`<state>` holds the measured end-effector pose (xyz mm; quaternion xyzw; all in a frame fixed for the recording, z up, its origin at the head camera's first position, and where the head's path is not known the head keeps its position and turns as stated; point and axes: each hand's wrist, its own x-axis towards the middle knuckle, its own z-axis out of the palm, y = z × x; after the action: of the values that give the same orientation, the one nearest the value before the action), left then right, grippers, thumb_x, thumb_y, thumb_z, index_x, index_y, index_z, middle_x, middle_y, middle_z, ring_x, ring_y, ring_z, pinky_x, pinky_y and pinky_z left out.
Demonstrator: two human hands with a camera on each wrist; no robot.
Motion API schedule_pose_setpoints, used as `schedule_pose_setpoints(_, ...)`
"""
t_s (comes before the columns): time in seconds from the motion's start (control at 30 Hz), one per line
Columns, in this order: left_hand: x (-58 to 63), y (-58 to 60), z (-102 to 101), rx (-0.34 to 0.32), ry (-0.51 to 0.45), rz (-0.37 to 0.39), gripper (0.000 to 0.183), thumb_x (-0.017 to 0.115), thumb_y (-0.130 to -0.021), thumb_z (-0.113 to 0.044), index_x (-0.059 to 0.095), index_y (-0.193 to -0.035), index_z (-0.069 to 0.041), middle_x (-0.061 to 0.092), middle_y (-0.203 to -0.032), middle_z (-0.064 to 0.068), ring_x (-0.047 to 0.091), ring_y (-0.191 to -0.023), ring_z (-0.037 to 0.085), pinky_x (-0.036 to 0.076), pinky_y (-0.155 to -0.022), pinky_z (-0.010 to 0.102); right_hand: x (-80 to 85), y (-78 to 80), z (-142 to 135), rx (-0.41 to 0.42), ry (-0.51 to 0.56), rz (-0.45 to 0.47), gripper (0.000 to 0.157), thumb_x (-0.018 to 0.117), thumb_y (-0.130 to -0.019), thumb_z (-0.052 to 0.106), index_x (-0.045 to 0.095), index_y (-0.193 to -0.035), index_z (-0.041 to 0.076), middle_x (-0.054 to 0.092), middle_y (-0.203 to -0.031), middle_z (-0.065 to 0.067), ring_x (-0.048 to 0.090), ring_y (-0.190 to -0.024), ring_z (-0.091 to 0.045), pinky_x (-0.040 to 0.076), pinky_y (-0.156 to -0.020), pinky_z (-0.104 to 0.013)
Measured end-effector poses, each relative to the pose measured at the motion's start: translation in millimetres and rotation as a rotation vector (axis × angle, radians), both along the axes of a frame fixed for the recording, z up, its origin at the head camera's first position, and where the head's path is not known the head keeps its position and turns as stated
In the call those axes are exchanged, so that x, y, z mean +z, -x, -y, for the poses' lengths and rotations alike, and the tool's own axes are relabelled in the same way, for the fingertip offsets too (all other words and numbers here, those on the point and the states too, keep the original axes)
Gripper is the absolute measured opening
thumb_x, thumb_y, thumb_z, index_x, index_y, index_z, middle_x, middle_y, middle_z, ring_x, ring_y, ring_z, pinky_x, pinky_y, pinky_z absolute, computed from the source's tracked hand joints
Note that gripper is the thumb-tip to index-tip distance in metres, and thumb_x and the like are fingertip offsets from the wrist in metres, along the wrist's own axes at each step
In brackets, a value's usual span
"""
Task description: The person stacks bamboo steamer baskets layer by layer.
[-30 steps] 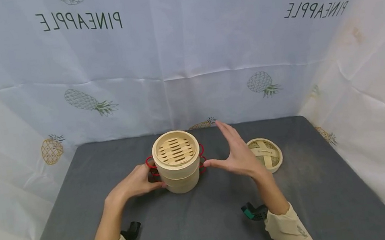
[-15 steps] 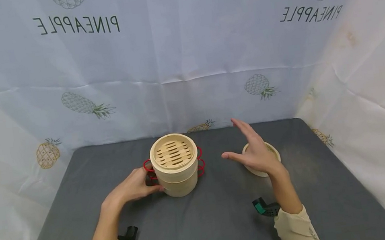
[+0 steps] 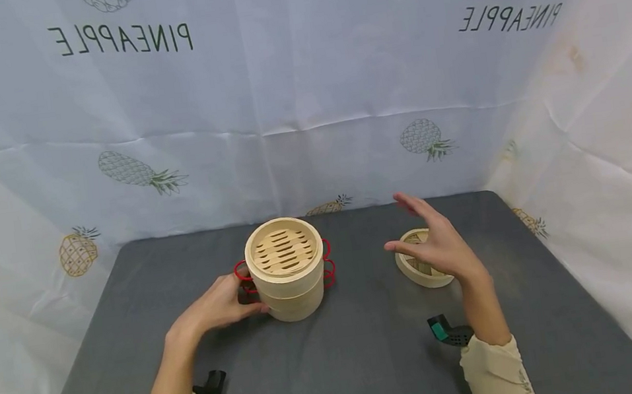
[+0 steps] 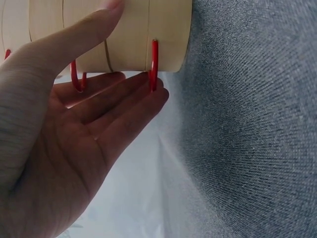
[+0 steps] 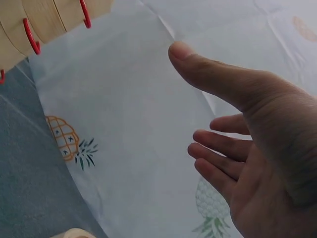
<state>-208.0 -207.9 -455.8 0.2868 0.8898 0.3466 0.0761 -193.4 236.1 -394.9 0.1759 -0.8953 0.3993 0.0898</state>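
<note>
A bamboo steamer [image 3: 289, 290] of stacked tiers with a slatted top and red loop handles stands on the dark table. My left hand [image 3: 219, 303] holds its left side, thumb on the near wall and the other fingers behind by the handles. The left wrist view has the thumb [image 4: 84, 34] lying along the pale wall and fingertips beside a red handle [image 4: 155, 62]. To the right, a round woven bamboo lid [image 3: 416, 273] lies on the table, partly covered by my right hand [image 3: 443, 250]. That hand hovers with thumb and fingers spread, nothing between them.
Behind the dark table [image 3: 362, 364] hangs a pale curtain [image 3: 336, 74] printed with pineapples, and it rises along both sides too. A black wrist device [image 3: 450, 332] sticks out by the right sleeve, another [image 3: 212, 387] by the left.
My right hand has moved away from the steamer's right side, rightward to over the lid. The left hand stays at the steamer. The head view has shifted slightly.
</note>
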Motion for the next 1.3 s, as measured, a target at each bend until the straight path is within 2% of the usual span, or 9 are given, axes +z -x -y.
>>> schedule_pose_setpoints(0.13,-0.6,0.2,-0.3,0.003,0.001,-0.009,0.064,0.093,-0.088,-0.024,0.061,-0.139,-0.002,0.078,-0.12,0.012,0.078,-0.103,0.025,0.065,-0.086,0.041,-3.0,1.7,-13.0,0.005,0.012,0.011,0.091,0.089,-0.093,0.021,0.039,-0.169,0.012,0.044,-0.172,-0.014,0.042,-0.159,-0.041,0.037,-0.123,-0.07)
schedule_pose_setpoints(0.4,-4.0,0.6,-0.6,0.014,0.008,0.007,0.066,0.093,-0.088,-0.026,0.061,-0.141,-0.002,0.078,-0.122,0.012,0.078,-0.105,0.024,0.065,-0.088,0.04,-19.6,6.2,-40.8,0.032,0.006,0.043,0.068,0.08,-0.1,0.015,0.051,-0.16,0.008,0.052,-0.164,-0.019,0.048,-0.153,-0.045,0.042,-0.12,-0.069)
schedule_pose_setpoints(0.5,-4.2,0.9,-0.5,0.008,0.005,0.009,0.067,0.092,-0.089,-0.025,0.06,-0.142,-0.001,0.077,-0.123,0.014,0.078,-0.105,0.024,0.066,-0.087,0.039,-25.5,7.5,-48.3,0.019,-0.007,0.032,0.063,0.079,-0.101,0.014,0.054,-0.158,0.006,0.056,-0.161,-0.02,0.051,-0.15,-0.045,0.043,-0.119,-0.066)
schedule_pose_setpoints(0.73,-3.5,1.3,-1.1,0.011,0.007,0.024,0.067,0.092,-0.089,-0.023,0.06,-0.143,-0.001,0.077,-0.124,0.014,0.078,-0.105,0.024,0.066,-0.086,0.038,-34.6,10.7,-58.9,0.002,0.012,0.071,0.058,0.077,-0.103,0.015,0.057,-0.155,0.004,0.059,-0.158,-0.023,0.053,-0.148,-0.048,0.042,-0.119,-0.066)
schedule_pose_setpoints(0.87,-2.9,0.9,-1.5,0.007,0.002,0.022,0.066,0.092,-0.089,-0.023,0.06,-0.143,-0.002,0.077,-0.124,0.014,0.078,-0.105,0.024,0.066,-0.087,0.039,-40.0,12.5,-62.3,-0.011,0.008,0.053,0.053,0.075,-0.104,0.013,0.059,-0.153,0.003,0.06,-0.156,-0.024,0.054,-0.147,-0.048,0.05,-0.121,-0.042)
schedule_pose_setpoints(0.93,-3.1,0.9,-1.8,0.009,-0.002,0.03,0.064,0.092,-0.089,-0.023,0.06,-0.141,-0.002,0.077,-0.123,0.014,0.078,-0.105,0.025,0.066,-0.087,0.04,-42.4,13.3,-63.4,-0.015,0.009,0.046,0.05,0.074,-0.104,0.013,0.061,-0.151,0.003,0.06,-0.156,-0.024,0.055,-0.146,-0.048,0.05,-0.12,-0.041)
schedule_pose_setpoints(0.97,-3.3,1.1,-2.0,0.007,-0.004,0.035,0.063,0.092,-0.09,-0.023,0.061,-0.141,-0.002,0.077,-0.123,0.014,0.078,-0.105,0.025,0.066,-0.087,0.04,-43.4,13.6,-63.9,-0.016,0.01,0.045,0.049,0.074,-0.104,0.013,0.061,-0.151,0.002,0.06,-0.155,-0.024,0.056,-0.145,-0.049,0.051,-0.12,-0.042)
schedule_pose_setpoints(1.1,-3.4,1.4,-2.0,0.002,-0.011,0.049,0.06,0.091,-0.09,-0.022,0.062,-0.138,-0.001,0.077,-0.122,0.015,0.078,-0.105,0.026,0.066,-0.086,0.04,-46.9,14.7,-65.7,-0.013,0.027,0.066,0.048,0.073,-0.105,0.012,0.061,-0.15,0.0,0.06,-0.155,-0.027,0.054,-0.146,-0.051,0.044,-0.119,-0.066)
schedule_pose_setpoints(1.3,-3.8,1.7,-0.4,0.003,-0.001,0.034,0.06,0.091,-0.09,-0.023,0.062,-0.138,-0.001,0.077,-0.123,0.015,0.078,-0.106,0.027,0.066,-0.087,0.041,-52.5,16.0,-68.6,-0.029,0.025,0.095,0.046,0.071,-0.106,0.01,0.061,-0.148,-0.004,0.059,-0.153,-0.03,0.051,-0.147,-0.054,0.041,-0.121,-0.07)
